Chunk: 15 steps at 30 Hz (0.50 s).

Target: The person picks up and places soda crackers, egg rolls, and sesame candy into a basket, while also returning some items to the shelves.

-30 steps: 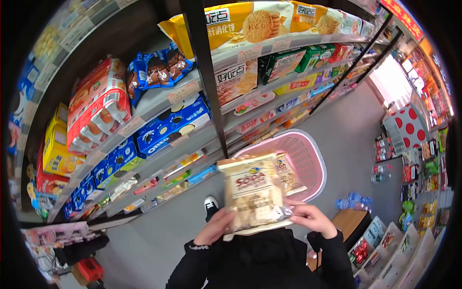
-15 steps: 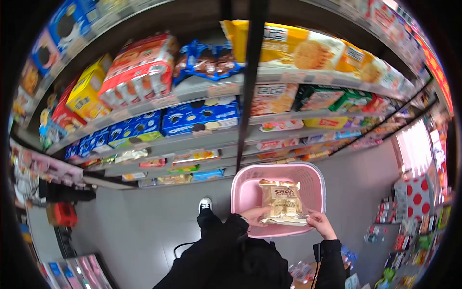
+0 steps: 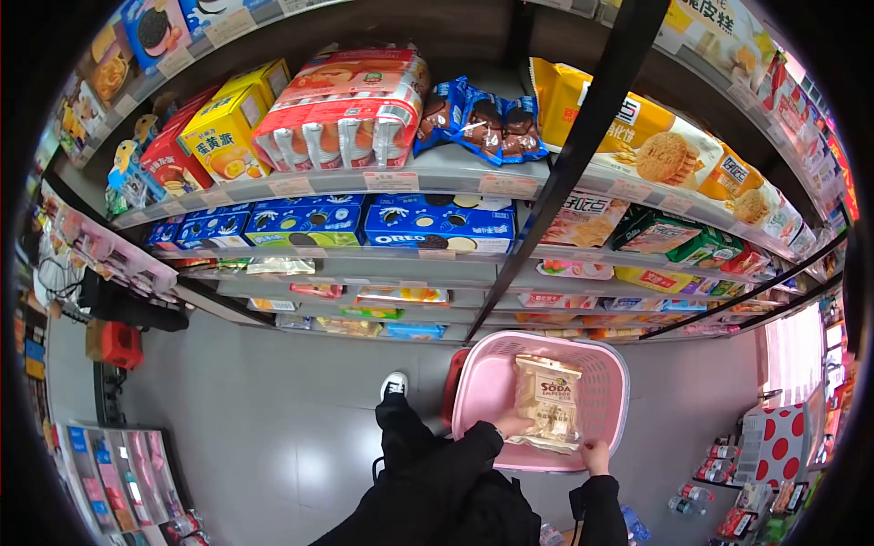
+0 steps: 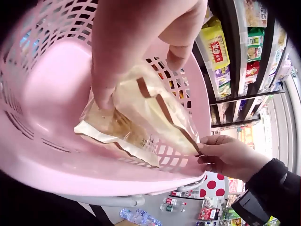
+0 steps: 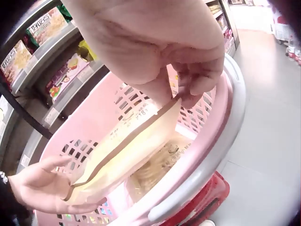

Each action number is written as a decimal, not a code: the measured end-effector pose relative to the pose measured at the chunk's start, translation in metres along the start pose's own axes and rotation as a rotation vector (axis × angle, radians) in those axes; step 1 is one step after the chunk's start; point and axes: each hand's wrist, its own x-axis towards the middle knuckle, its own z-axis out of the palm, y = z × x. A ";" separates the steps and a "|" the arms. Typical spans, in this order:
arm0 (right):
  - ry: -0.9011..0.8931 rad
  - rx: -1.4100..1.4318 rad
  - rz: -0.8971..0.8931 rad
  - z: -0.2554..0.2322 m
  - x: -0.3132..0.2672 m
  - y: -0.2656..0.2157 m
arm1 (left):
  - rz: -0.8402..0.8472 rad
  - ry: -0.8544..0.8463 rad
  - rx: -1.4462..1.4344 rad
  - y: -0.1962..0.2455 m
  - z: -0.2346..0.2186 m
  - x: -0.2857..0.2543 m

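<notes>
Right now both my hands are on the soda cracker bag (image 3: 549,411), which sits down inside the pink basket (image 3: 608,362) on the floor in front of me. My left hand (image 3: 512,425) pinches the bag's near left corner, thumb and fingers (image 4: 104,96) closed on the sealed edge in the left wrist view. My right hand (image 3: 596,448) pinches the near right corner, fingertips (image 5: 196,88) clamped on the brown-striped edge in the right wrist view. Bag lies tilted, label side up, its far end deeper toward the basket's back wall, near end raised at the front rim between my hands. Clear wrapper, crackers visible through it. Basket has a lattice wall and a thick pale rim (image 5: 221,155), and something red (image 5: 207,195) sits just under it. Shelves (image 3: 437,173) stand right behind the basket, stocked with blue Oreo boxes (image 3: 437,223), a red multipack (image 3: 341,105), yellow boxes (image 3: 228,136) and biscuit bags (image 3: 637,136). My black shoe (image 3: 393,387) is on the grey floor (image 3: 273,409) just left of the basket. Black sleeves on both arms.
</notes>
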 end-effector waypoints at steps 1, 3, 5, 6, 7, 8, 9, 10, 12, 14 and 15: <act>0.054 -0.086 -0.069 0.003 0.000 0.005 | 0.040 -0.050 0.180 0.013 -0.001 -0.008; 0.052 -0.204 -0.017 0.003 -0.006 -0.009 | -0.007 -0.045 0.403 0.076 0.008 -0.046; 0.074 -0.245 -0.015 0.006 -0.013 -0.013 | -0.071 0.046 0.630 0.096 0.007 -0.063; 0.107 -0.291 -0.005 0.007 -0.015 -0.014 | -0.065 0.057 0.637 0.084 0.001 -0.059; 0.050 -0.237 0.049 0.006 -0.018 -0.018 | 0.002 0.070 0.638 0.073 -0.007 -0.053; 0.086 -0.210 0.033 0.009 -0.021 -0.020 | 0.070 0.081 0.638 0.065 -0.016 -0.047; 0.122 -0.196 0.000 0.011 -0.025 -0.027 | 0.172 -0.021 0.589 0.075 -0.022 -0.049; 0.154 -0.182 -0.030 0.016 -0.029 -0.035 | 0.173 -0.015 0.592 0.082 -0.029 -0.055; 0.157 -0.172 -0.159 0.025 -0.036 -0.055 | 0.275 -0.026 0.378 0.106 -0.043 -0.081; 0.166 -0.164 -0.294 0.037 -0.039 -0.085 | 0.274 -0.008 0.225 0.137 -0.065 -0.112; 0.122 -0.129 -0.368 0.045 -0.039 -0.106 | 0.261 0.030 0.150 0.147 -0.080 -0.123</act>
